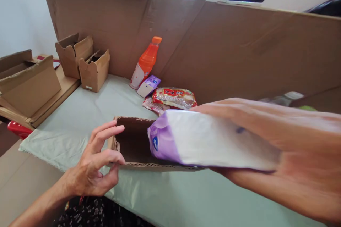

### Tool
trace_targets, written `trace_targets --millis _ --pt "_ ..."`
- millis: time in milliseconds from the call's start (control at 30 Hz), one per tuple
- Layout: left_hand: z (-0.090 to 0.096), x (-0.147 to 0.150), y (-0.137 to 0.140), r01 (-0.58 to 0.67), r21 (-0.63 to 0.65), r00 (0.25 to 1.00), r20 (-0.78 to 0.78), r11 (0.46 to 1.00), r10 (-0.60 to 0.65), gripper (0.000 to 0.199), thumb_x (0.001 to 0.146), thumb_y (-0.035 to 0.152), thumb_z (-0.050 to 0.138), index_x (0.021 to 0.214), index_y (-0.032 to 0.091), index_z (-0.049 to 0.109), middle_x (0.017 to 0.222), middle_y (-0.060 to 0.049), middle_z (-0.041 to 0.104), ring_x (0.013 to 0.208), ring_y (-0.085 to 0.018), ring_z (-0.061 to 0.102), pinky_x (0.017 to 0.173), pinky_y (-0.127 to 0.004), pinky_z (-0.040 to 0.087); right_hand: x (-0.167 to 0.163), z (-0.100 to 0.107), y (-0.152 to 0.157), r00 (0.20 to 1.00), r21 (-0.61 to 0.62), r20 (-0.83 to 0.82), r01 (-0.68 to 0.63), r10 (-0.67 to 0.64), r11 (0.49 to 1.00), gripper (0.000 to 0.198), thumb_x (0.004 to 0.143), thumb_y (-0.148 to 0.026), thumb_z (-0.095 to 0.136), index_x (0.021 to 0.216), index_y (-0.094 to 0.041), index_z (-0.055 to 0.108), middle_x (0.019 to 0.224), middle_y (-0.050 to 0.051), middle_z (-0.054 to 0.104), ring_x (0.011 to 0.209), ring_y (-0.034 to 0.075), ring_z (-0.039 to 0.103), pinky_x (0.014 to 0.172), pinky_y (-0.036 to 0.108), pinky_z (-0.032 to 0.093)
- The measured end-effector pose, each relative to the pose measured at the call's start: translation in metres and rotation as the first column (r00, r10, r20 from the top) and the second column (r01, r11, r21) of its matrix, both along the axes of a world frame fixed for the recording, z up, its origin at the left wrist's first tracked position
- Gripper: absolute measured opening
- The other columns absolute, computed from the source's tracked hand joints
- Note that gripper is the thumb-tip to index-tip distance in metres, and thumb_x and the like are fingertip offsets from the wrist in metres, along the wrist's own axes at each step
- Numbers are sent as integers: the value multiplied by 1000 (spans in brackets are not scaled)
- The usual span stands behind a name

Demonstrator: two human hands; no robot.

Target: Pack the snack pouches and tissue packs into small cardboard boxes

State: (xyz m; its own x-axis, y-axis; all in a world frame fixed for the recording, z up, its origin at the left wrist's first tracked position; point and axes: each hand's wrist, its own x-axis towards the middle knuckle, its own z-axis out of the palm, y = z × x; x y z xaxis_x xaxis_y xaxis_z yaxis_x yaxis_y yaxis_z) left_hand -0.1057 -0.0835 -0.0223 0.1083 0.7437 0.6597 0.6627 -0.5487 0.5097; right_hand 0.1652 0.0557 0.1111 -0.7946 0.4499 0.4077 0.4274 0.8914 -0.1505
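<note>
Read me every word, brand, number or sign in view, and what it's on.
None legible. Too small or blurred:
Held purple-and-white pack: blue logo.
Smaller purple-and-white pack: blue logo.
Red packet: characters.
Pink packet: markings.
Orange bottle: label marks.
Small cardboard box: white sticker.

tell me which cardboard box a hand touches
The foreground box, its left end touched by the left hand; the boxes farther left are untouched.

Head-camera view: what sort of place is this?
Probably a makeshift indoor work area: a cloth-covered table backed by a tall cardboard panel, with two small open cardboard boxes and an orange bottle standing on it.
</note>
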Motion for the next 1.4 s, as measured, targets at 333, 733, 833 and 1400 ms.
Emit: trace_targets --millis 333,733,833,1400 --pt "-7 3 0 -46 2 998 42 999 46 29 79 -1 57 94 23 57 149 -8 45 144 -30 42 112 -55 45 -56 -46 -3 955 -298 262 -56 138 953 41 66 -15 62 106 -25 64 99 7 74 82 24 68 66 32 46" --pt "-15 5 3 15 19 999 28 1000 -15 30 78 -3 52 94 21 57 150 -7 42 144 -26 41 115 -46 43 -93 -91 4 864 -601 476 184 164 778 66 86 -25 68 147 -13 46 146 20 56 130 34 58 110 49 45" --pt "-22 1 1 29 -4 998 54 1000 -29 34 80 -3 54 103 22 58 157 -7 35 146 -26 39 116 -43 44 -87 -84 5 849 -540 503 165 159 825 66 85 -28 69 147 -15 51 146 19 57 129 37 60 107 53 48" --pt "-70 -31 38 247 -423 935 339 872 -100 109 81 62 74 164 40 6 174 -3 11 157 -43 12 124 -69 23 -80 -119 258 840 78 337 425 -425 902 81 78 -31 72 152 -16 45 154 21 47 134 37 51 100 48 48"
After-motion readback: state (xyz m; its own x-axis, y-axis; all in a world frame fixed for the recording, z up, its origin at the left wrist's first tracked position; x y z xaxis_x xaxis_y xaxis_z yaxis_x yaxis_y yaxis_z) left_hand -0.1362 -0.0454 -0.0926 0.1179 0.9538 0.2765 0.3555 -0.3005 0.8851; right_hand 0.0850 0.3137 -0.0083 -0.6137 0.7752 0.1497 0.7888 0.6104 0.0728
